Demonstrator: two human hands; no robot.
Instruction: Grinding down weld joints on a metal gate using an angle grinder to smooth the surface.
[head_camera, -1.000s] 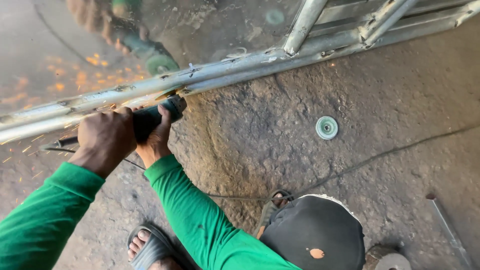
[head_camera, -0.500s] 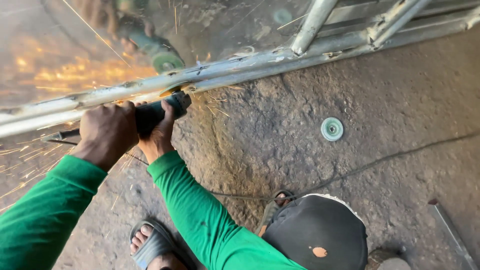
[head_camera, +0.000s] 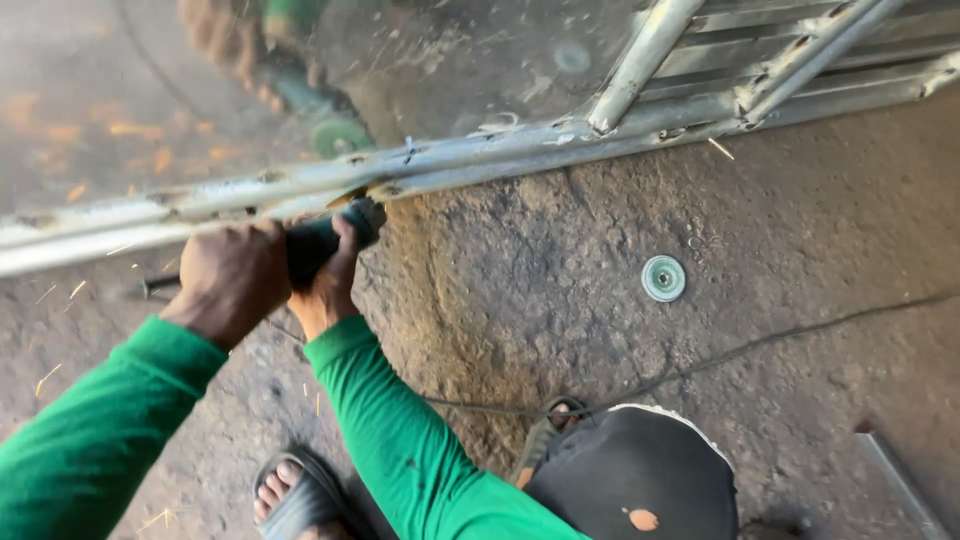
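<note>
Head view: left hand (head_camera: 232, 280), at nine o'clock, has its fingers clamped on the rear of a grinder (head_camera: 318, 240). Just beside it, the right hand (head_camera: 330, 285) wraps its fingers around the grinder's body, whose head touches a metal rail (head_camera: 480, 160) at twelve o'clock. A loose disc (head_camera: 663, 277) lies on the floor (head_camera: 800, 220) at three o'clock, well apart.

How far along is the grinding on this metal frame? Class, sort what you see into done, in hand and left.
Done: nothing can be judged finished. In hand: both hands, left hand and right hand, hold the angle grinder against the frame's lower rail, with sparks flying. Left: the rough weld joints farther along the rail look unground. A spare disc lies on the floor.
</note>
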